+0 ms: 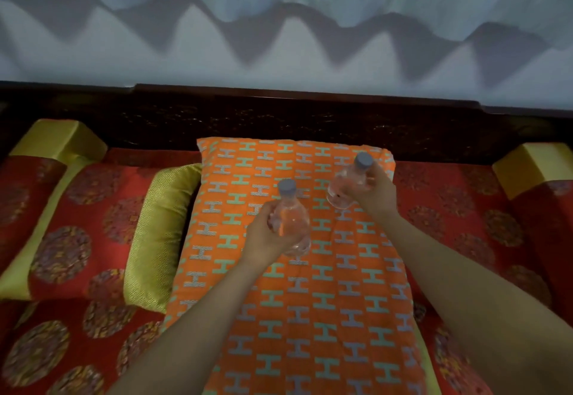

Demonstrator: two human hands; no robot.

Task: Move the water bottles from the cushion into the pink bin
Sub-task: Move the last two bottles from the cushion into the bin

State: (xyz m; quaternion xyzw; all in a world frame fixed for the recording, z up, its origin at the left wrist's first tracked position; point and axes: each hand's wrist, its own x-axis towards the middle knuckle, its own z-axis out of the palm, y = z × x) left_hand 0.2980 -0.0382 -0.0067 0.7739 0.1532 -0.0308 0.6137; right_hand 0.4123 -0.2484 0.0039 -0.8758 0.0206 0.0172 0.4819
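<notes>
Two bare hands over the orange cushion with the H pattern, each holding a clear water bottle with a grey cap. Left hand grip clamped on the near bottle — cap up, tilted slightly away. Right hand grip clamped on the far bottle near the cushion's back right corner, cap leaning up and right. Whether either bottle's base touches the cushion — cannot tell. Red and gold bolsters to the left, dark wooden backrest behind
</notes>
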